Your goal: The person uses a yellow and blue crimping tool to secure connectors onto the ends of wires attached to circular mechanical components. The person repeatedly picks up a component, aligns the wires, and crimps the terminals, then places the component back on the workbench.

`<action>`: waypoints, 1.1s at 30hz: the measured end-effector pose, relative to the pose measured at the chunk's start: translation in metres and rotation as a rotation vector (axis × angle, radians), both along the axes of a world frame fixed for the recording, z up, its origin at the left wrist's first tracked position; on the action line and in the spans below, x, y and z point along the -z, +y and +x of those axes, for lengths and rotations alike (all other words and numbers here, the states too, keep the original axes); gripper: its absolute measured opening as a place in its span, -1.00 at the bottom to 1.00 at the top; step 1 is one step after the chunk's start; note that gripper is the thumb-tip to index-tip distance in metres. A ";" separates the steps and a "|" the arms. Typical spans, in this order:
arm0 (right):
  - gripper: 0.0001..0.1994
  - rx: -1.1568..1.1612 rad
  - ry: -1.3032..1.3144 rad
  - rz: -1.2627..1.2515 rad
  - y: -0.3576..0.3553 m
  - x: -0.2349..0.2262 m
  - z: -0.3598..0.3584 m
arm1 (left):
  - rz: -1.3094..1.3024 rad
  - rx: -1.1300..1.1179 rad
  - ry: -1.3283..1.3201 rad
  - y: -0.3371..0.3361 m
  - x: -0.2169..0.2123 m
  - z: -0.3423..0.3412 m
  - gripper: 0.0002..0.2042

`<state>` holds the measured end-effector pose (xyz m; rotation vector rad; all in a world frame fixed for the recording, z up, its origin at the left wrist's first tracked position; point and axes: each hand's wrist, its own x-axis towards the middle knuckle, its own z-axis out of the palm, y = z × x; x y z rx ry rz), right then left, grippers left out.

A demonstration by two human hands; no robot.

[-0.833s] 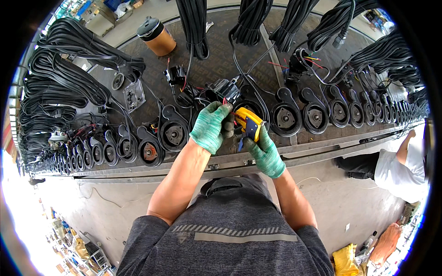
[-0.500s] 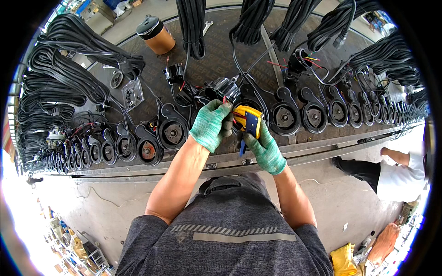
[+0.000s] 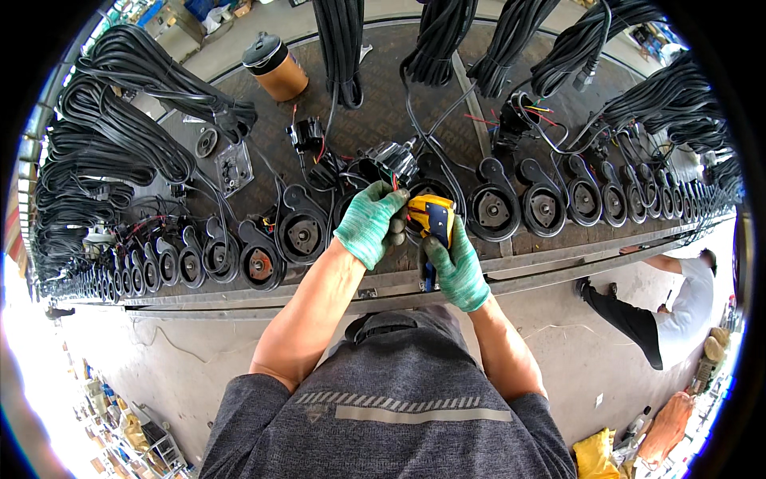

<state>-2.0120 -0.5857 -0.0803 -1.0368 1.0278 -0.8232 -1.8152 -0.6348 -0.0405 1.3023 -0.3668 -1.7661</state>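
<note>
My left hand [image 3: 370, 225], in a green glove, pinches thin red wires [image 3: 395, 182] that come out of a black cylindrical housing [image 3: 392, 162] on the bench. A wire stripper [image 3: 432, 215] with a yellow head and dark blue parts is gripped in my gloved right hand [image 3: 461, 275]. Its head sits close beside my left fingertips, at the wires. Whether the jaws are clamped on a wire cannot be made out. Just right of the stripper lies a round black disc housing [image 3: 491, 207] with a metal plate in its middle.
Similar round housings line the bench's near edge on both sides. Coiled black cables [image 3: 339, 52] lie along the far side and left [image 3: 124, 120]. A brown cup with a dark lid [image 3: 276, 68] stands behind. At right, a person in a white shirt [image 3: 688, 307] leans toward the bench.
Both hands have shifted only slightly, and the stripper has turned a little, with less of its blue handle showing. The person at right has moved, with an arm now reaching to the bench edge.
</note>
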 end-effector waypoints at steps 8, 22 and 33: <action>-0.38 0.157 -0.367 0.068 -0.002 -0.004 -0.003 | -0.026 -0.059 0.019 -0.005 -0.004 -0.001 -0.90; -0.30 0.070 -0.195 -0.175 0.005 -0.020 -0.022 | -0.067 -0.061 -0.150 -0.006 -0.003 -0.011 -0.86; -0.39 0.019 -0.086 -0.054 -0.003 -0.012 -0.017 | -0.018 0.004 -0.005 -0.006 0.001 -0.007 -0.90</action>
